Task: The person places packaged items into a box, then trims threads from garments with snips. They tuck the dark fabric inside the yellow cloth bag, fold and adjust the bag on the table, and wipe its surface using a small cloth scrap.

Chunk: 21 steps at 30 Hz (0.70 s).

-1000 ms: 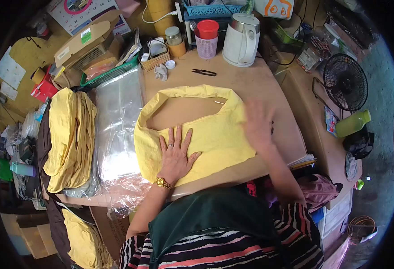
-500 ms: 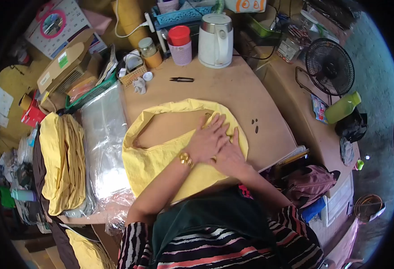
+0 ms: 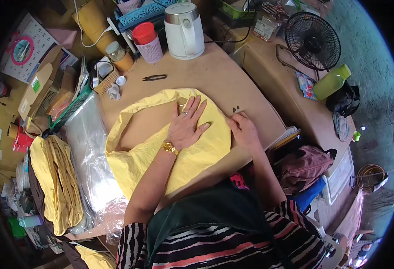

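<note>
A yellow cloth bag (image 3: 197,157) lies flattened on the brown work table, its wide strap looping round at the far side. My left hand (image 3: 186,127) rests flat on the cloth near the strap's base, fingers stretched out, a gold watch on the wrist. At the bag's right edge, my right hand (image 3: 245,131) has its fingers drawn together on the cloth border. Beyond the strap lies a pair of black thread snips (image 3: 155,77).
Clear plastic sleeves (image 3: 89,143) and a stack of folded yellow cloth (image 3: 55,184) lie to the left. A white kettle (image 3: 184,33) and a red-topped cup (image 3: 146,42) stand at the back. A fan (image 3: 313,41) and green bottle (image 3: 332,82) are at the right.
My right hand has moved from beside the left hand out to the bag's right edge. The left hand stays flat on the cloth, and the whole view has shifted.
</note>
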Each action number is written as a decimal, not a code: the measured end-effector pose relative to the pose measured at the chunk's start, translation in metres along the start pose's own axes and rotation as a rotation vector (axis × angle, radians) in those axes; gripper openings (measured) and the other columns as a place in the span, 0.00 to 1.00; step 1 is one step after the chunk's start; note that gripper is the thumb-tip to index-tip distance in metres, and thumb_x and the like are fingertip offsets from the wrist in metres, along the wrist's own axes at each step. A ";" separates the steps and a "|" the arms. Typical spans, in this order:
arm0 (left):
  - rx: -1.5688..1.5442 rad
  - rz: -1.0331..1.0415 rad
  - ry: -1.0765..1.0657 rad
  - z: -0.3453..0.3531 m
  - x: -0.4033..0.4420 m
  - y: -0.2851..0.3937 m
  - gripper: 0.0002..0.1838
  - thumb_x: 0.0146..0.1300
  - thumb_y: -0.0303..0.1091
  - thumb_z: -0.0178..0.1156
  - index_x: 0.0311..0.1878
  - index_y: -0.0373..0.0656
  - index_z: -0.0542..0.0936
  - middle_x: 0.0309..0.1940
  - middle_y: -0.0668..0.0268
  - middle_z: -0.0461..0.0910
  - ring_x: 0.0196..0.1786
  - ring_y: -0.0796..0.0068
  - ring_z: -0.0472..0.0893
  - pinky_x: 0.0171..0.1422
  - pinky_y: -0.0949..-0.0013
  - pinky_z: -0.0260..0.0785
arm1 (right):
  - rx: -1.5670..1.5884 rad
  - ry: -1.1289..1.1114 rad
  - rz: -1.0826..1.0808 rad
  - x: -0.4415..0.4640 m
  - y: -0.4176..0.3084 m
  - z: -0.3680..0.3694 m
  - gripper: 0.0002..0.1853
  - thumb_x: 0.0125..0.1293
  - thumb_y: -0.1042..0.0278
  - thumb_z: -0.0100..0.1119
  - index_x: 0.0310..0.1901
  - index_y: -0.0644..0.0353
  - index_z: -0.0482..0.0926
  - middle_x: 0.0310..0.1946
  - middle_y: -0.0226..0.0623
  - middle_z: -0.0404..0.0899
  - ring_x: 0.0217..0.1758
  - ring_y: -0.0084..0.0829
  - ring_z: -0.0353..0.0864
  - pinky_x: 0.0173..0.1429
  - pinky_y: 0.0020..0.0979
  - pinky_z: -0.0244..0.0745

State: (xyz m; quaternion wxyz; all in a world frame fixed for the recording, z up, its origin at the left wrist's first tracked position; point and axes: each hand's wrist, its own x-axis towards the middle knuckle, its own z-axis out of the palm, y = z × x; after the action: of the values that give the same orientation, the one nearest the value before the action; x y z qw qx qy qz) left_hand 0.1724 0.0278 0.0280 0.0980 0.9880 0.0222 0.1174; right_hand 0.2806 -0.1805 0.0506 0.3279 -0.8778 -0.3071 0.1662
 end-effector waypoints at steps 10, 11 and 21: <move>-0.167 0.025 0.005 -0.008 -0.004 -0.004 0.42 0.68 0.67 0.42 0.78 0.54 0.52 0.79 0.59 0.48 0.80 0.59 0.47 0.78 0.37 0.34 | 1.007 -0.138 -0.160 -0.005 -0.003 0.008 0.21 0.62 0.86 0.51 0.58 0.65 0.73 0.42 0.36 0.81 0.44 0.22 0.81 0.50 0.24 0.77; -0.145 0.017 -0.009 -0.005 -0.004 -0.007 0.41 0.67 0.67 0.42 0.78 0.55 0.52 0.79 0.60 0.49 0.80 0.58 0.48 0.78 0.37 0.34 | 0.793 -0.178 -0.037 -0.006 0.001 0.005 0.18 0.62 0.85 0.51 0.54 0.66 0.76 0.37 0.36 0.82 0.39 0.21 0.82 0.45 0.23 0.78; 0.163 -0.025 0.020 -0.003 -0.005 0.004 0.35 0.69 0.60 0.47 0.74 0.53 0.62 0.77 0.62 0.54 0.78 0.48 0.51 0.77 0.36 0.38 | -0.114 0.366 -0.433 -0.051 -0.043 -0.022 0.10 0.60 0.75 0.61 0.44 0.61 0.82 0.40 0.39 0.82 0.43 0.32 0.83 0.50 0.37 0.78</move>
State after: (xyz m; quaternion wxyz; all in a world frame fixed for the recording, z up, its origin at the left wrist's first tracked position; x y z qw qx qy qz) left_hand 0.1671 0.0242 0.0308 0.0184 0.9911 0.0450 0.1236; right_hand 0.2340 -0.1981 0.1002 0.3558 -0.8242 -0.4321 -0.0865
